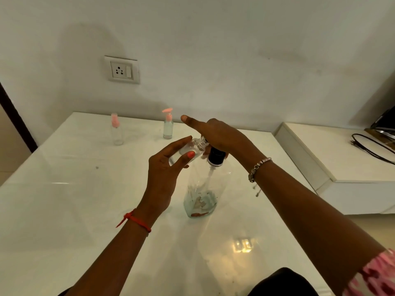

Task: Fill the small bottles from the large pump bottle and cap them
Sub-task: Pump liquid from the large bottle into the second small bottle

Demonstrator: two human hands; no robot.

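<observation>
Aloft, left hand (pixel 163 169) gripping small bottle (pixel 195 146), tilted

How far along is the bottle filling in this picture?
Looks done: two pink-topped bottles stand at the back; their fill is unclear. In hand: left hand holds an uncapped small bottle by the pump while right hand presses the large pump bottle. Left: capping it.

Tilted small bottle (pixel 188 149) beside upright pump bottle (pixel 203 189).
</observation>
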